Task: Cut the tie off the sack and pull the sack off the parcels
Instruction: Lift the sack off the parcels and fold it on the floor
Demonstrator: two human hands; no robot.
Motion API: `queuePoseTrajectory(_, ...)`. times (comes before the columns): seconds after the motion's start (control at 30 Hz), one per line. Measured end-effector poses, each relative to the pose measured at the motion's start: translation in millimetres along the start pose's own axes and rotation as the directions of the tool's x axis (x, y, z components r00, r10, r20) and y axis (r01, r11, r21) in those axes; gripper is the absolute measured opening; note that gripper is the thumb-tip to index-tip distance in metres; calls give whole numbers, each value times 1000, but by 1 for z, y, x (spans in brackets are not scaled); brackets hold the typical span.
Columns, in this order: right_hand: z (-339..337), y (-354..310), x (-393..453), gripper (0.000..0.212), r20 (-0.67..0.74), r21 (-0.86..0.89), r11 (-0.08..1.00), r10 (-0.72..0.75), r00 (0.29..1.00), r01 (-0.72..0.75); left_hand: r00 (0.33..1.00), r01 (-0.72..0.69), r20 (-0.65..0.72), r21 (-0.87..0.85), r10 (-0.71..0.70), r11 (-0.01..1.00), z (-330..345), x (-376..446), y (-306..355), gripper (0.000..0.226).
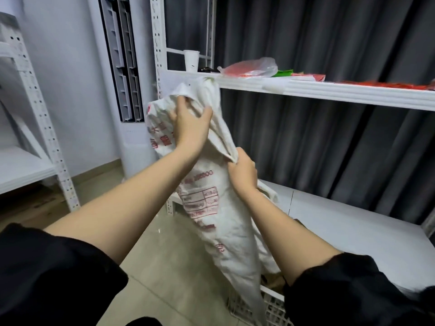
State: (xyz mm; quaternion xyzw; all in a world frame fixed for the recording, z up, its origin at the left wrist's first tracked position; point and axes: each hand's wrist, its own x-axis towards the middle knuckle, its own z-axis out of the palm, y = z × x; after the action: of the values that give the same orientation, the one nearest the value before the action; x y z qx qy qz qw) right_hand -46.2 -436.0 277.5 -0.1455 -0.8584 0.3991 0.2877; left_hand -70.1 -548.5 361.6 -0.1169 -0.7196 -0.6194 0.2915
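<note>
A white sack (219,184) is held upright in front of the shelving by both hands.

The left hand (190,128) is clamped on the bunched cloth near the sack's upper end, fingers sunk into the folds; the right hand (243,171) is closed on a fold at the sack's right edge, lower down and just beside the left forearm. From both grips the sack, printed in red, hangs down into a white slatted crate (266,304) on the floor, where something brown is glimpsed. Behind the sack's top a white shelf (329,91) is seen, on which a paper cup (191,60) and a plastic bag (253,68) are set, before a dark curtain (329,43).
</note>
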Motion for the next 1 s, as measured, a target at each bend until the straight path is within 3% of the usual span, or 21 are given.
queuePoseTrajectory(0.07, -13, 13, 10, 20, -11, 109, 992, 59, 998, -57, 957, -288, 60, 89, 283, 954, -11, -5, -7, 29)
queuePoseTrajectory(0.17, -32, 29, 21, 21, -8, 285, 957, 60, 998, -55, 721, -693, 245, 222, 648, 686, -28, -4, -36, 27)
queuePoseTrajectory(0.33, -59, 45, 22, 20, 33, 487, 869, 85, 996, -90, 332, -936, 541, 290, 773, 199, -33, -5, -61, 34)
queuePoseTrajectory(0.4, -65, 56, 21, 21, 39, 503, 854, 132, 990, -134, 211, -968, 589, 238, 780, 82, -33, -6, -61, 39)
queuePoseTrajectory(0.47, -70, 64, 21, 18, 30, 518, 837, 186, 982, -174, 151, -980, 623, 198, 767, 33, -34, -7, -60, 49)
queuePoseTrajectory(0.5, -73, 65, 20, 15, 32, 512, 838, 200, 979, -188, 150, -978, 638, 207, 756, 19, -35, -7, -58, 52)
queuePoseTrajectory(0.53, -75, 68, 19, 14, 45, 502, 843, 199, 979, -194, 190, -970, 644, 242, 741, 39, -33, -6, -57, 56)
queuePoseTrajectory(0.57, -77, 68, 18, 14, 74, 494, 846, 188, 979, -200, 290, -945, 632, 309, 718, 109, -31, -4, -54, 61)
queuePoseTrajectory(0.63, -79, 68, 15, 18, 162, 500, 839, 153, 975, -215, 618, -778, 500, 496, 606, 384, -24, -1, -46, 75)
queuePoseTrajectory(0.67, -80, 68, 13, 18, 206, 514, 827, 136, 969, -226, 784, -619, 391, 545, 482, 565, -22, 2, -41, 84)
queuePoseTrajectory(0.7, -82, 67, 10, 19, 251, 536, 808, 123, 960, -244, 909, -414, 279, 517, 309, 749, -22, 4, -37, 95)
queuePoseTrajectory(0.73, -85, 67, 9, 18, 296, 567, 778, 116, 948, -272, 972, -192, 204, 398, 117, 897, -22, 12, -39, 106)
queuePoseTrajectory(0.77, -87, 67, 7, 17, 341, 595, 741, 118, 933, -311, 979, 9, 197, 209, -52, 978, -25, 18, -42, 114)
queuePoseTrajectory(0.8, -90, 68, 6, 15, 385, 619, 701, 123, 915, -355, 952, 180, 254, -8, -172, 984, -29, 24, -46, 120)
queuePoseTrajectory(0.83, -92, 69, 5, 12, 416, 626, 675, 135, 899, -391, 898, 335, 356, -170, -260, 927, -34, 27, -49, 124)
queuePoseTrajectory(0.87, -92, 71, 4, 10, 432, 622, 665, 149, 890, -413, 829, 444, 471, -222, -303, 868, -38, 28, -50, 125)
queuePoseTrajectory(0.93, -90, 72, 0, 17, 446, 623, 659, 144, 883, -422, 750, 507, 584, -207, -310, 837, -40, 20, -43, 98)
queuePoseTrajectory(1.0, -88, 69, -3, 35, 450, 664, 627, 99, 888, -406, 802, 483, 501, -225, -324, 846, -31, 15, -36, 53)
